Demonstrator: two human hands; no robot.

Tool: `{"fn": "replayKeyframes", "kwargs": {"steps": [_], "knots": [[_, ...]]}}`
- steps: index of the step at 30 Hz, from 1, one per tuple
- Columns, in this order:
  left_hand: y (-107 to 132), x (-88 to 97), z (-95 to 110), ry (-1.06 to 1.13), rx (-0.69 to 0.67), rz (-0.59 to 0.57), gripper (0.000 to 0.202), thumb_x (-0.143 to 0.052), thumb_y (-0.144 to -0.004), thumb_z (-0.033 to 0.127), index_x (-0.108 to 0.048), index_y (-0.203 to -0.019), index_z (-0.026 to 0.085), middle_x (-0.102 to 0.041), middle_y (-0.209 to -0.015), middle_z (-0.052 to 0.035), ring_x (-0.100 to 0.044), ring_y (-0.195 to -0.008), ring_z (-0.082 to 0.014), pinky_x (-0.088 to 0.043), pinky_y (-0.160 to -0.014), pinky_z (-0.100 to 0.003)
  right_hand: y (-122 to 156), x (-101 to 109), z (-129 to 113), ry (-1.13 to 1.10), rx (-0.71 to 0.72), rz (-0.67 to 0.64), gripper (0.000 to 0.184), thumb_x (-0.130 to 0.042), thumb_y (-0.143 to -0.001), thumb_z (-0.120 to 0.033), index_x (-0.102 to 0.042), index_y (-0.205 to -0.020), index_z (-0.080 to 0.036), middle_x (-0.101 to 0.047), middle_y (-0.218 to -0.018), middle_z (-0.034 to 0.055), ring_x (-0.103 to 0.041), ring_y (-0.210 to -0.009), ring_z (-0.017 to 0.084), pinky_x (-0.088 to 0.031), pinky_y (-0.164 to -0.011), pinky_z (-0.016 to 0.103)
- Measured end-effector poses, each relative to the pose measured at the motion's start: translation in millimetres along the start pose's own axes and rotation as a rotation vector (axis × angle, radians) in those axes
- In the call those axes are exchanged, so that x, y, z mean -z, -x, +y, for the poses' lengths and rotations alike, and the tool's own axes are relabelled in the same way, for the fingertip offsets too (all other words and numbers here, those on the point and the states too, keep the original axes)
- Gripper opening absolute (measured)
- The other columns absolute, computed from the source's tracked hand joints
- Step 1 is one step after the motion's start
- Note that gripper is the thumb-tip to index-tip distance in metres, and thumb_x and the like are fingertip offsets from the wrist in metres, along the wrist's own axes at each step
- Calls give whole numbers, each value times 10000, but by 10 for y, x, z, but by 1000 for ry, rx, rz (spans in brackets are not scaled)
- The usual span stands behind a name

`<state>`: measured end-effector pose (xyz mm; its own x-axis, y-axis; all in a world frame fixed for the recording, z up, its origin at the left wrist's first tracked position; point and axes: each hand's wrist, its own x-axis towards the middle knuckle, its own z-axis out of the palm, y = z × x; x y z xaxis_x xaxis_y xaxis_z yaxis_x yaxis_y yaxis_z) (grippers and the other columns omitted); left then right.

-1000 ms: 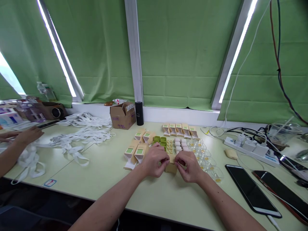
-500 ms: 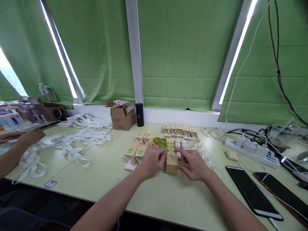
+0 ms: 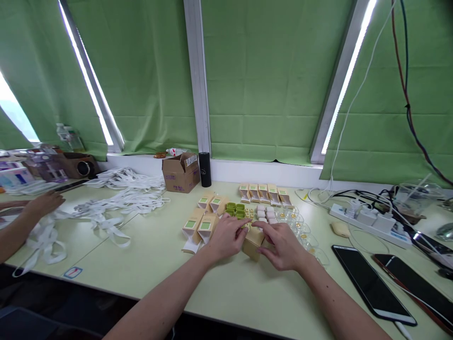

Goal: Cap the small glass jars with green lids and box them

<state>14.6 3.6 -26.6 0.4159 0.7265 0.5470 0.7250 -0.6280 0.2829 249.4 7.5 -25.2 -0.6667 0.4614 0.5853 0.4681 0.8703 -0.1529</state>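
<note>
The small kraft box [image 3: 252, 246], which stood square to the person half a second ago, is now turned askew, one corner pointing toward the table's near edge. The right hand [image 3: 283, 244] has shifted left, its thumb now at the box's front right edge rather than its right side. Its index finger reaches farther over the back, and the gap to the left hand [image 3: 228, 237] has narrowed until the index fingertips nearly meet.
</note>
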Motion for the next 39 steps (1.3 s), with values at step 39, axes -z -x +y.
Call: {"fn": "replayKeyframes", "kwargs": {"steps": [39], "knots": [[20, 94, 75, 206, -70, -73, 434, -673, -916, 388, -567, -1303, 223, -657, -1212, -122, -497, -1210, -328, -444, -1004, -477, 57, -177, 271, 267, -245, 512, 222, -494, -811, -106, -629, -958, -205, -589, -527, -65, -524, -425, 123, -310, -509, 253]]}}
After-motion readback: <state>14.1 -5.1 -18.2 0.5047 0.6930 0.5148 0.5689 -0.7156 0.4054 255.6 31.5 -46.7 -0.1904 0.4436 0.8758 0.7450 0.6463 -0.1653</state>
